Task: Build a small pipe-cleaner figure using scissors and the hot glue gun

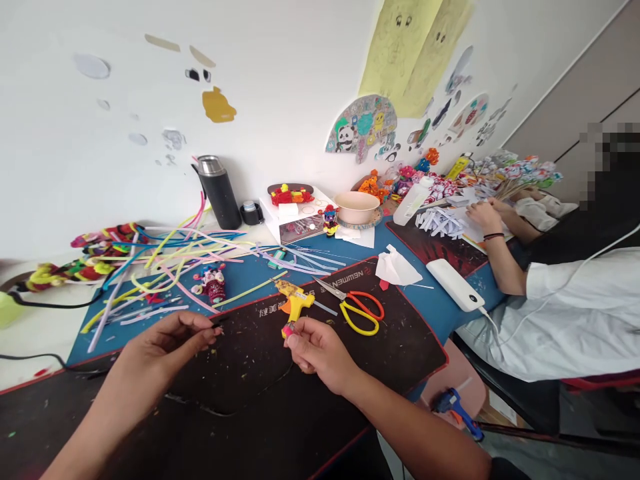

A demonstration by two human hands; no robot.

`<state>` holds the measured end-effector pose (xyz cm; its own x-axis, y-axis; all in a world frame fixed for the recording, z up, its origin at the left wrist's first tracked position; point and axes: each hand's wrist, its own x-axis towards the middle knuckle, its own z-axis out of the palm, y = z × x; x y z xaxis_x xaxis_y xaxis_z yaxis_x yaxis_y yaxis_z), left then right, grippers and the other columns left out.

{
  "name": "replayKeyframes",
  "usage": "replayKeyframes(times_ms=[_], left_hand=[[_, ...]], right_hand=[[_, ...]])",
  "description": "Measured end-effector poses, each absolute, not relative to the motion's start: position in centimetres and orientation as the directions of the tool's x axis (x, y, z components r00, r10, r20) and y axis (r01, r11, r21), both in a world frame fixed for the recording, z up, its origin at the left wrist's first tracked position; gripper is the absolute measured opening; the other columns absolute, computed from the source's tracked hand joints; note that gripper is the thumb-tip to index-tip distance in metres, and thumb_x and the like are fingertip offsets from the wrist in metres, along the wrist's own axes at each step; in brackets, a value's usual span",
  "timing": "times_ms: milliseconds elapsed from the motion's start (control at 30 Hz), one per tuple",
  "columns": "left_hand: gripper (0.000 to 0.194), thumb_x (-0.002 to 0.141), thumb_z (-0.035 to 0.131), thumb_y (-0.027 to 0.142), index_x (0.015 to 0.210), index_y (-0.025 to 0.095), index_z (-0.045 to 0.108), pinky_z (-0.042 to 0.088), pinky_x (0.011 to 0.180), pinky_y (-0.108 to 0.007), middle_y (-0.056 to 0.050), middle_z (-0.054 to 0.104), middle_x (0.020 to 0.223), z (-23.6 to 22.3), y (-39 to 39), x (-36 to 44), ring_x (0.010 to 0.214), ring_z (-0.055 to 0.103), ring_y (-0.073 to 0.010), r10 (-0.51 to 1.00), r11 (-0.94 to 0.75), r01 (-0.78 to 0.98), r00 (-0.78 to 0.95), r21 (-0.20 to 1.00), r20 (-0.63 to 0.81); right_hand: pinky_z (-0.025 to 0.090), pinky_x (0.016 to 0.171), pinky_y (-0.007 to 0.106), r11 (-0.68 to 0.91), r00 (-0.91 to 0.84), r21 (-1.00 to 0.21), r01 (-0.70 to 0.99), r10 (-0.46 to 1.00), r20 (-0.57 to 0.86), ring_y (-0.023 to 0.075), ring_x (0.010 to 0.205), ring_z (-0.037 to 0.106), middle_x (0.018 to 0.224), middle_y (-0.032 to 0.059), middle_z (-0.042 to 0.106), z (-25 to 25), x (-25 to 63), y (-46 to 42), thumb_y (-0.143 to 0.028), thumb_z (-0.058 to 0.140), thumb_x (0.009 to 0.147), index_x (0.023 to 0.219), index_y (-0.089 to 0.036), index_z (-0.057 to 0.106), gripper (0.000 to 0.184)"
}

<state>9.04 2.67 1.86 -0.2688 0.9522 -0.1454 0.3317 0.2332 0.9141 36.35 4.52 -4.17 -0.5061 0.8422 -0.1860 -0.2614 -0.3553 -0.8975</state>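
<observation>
Thumb and fingertips of my left hand [160, 343] are pinched over the dark mat [240, 433], on a tiny dark bit too small to name. My right hand [320, 353] is closed on a small pink and yellow piece [287, 331], partly hidden by the fingers. Just beyond that hand lies a yellow hot glue gun [300, 301], its lower part close to the fingers. To its right, scissors [363, 313] with one yellow and one orange handle lie with blades apart. A small fuzzy figure [211, 283] in dark red stands beyond my left hand.
Loose pipe cleaners [165, 260] spread over the left. At the back are a black thermos [217, 193], a pale bowl [356, 208] and another small figure [329, 220]. A white power bank [455, 285] sits at right, beside a co-worker's hands [487, 217] and paper strips [440, 222].
</observation>
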Motion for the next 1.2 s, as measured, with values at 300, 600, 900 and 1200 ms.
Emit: replayKeyframes(times_ms=[300,600,900,1200], left_hand=[[0.058,0.051,0.095,0.076,0.078,0.027,0.08,0.061,0.071,-0.03,-0.007,0.081,0.086,2.4,0.6,10.4,0.085,0.077,-0.0292,0.947,0.254,0.231,-0.257,0.939,-0.193],[0.055,0.048,0.098,0.072,0.075,0.026,0.079,0.06,0.065,-0.03,-0.006,0.077,0.077,3.6,0.2,11.6,0.075,0.072,-0.0269,0.957,0.204,0.156,-0.24,0.966,-0.164],[0.058,0.057,0.096,0.074,0.083,0.025,0.079,0.06,0.072,-0.031,-0.007,0.079,0.085,2.0,-0.3,10.7,0.083,0.073,-0.0274,0.959,0.232,0.111,-0.189,0.966,-0.209],[0.062,0.046,0.104,0.067,0.086,0.027,0.079,0.054,0.069,-0.025,-0.001,0.073,0.084,1.5,-0.6,8.5,0.083,0.064,-0.0209,0.904,0.251,-0.054,-0.345,0.967,-0.254]], right_hand=[[0.022,0.047,0.024,-0.35,-0.553,-0.89,-0.29,0.821,-0.143,0.006,0.053,0.032,0.07,-0.0087,0.05,-2.4,32.0,5.1,-0.061,0.094,0.08,0.093,-0.02,0.063,0.053],[0.03,0.053,0.025,-0.263,-0.56,-0.95,-0.167,0.819,-0.128,0.0088,0.057,0.039,0.07,-0.0077,0.053,-1.8,29.5,5.2,-0.06,0.094,0.079,0.098,-0.021,0.066,0.051],[0.033,0.06,0.027,-0.177,-0.522,-0.977,-0.122,0.849,-0.088,0.0105,0.064,0.043,0.073,-0.0056,0.055,-0.9,28.6,5.2,-0.058,0.091,0.08,0.088,-0.02,0.065,0.046],[0.016,0.047,0.025,-0.38,-0.528,-0.873,-0.307,0.831,-0.176,0.0046,0.048,0.024,0.06,-0.0132,0.037,-0.2,29.6,5.1,-0.058,0.094,0.074,0.083,-0.022,0.057,0.053]])
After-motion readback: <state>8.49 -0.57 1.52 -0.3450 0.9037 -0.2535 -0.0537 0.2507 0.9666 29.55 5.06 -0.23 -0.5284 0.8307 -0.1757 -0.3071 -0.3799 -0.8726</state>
